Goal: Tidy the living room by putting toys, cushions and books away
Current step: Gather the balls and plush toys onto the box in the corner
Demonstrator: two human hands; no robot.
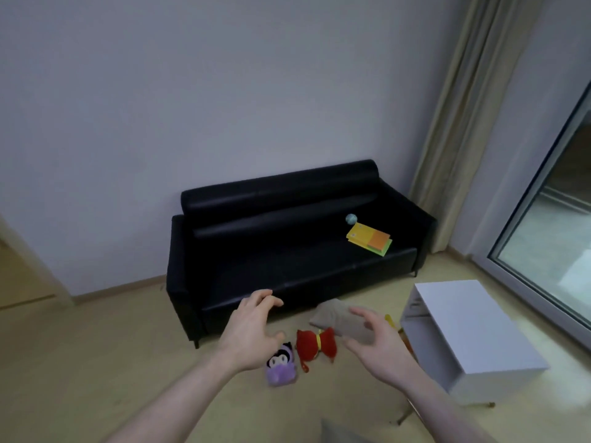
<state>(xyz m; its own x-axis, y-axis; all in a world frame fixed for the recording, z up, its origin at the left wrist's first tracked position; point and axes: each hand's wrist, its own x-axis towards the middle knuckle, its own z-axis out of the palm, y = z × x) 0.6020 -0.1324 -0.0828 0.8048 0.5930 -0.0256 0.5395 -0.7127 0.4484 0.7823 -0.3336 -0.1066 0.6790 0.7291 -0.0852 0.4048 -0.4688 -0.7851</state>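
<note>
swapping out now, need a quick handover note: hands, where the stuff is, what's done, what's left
Left hand: open, holding nothing, above the floor toys.
Right hand: open, empty, reaching toward the beige cushion.
On the floor before the black sofa: purple plush, red plush, the cushion.
On the sofa seat: stacked books, small ball.
White side table to the right.
Done: nothing visibly put away.
Left: cushion, both plushes, books, ball.
</note>
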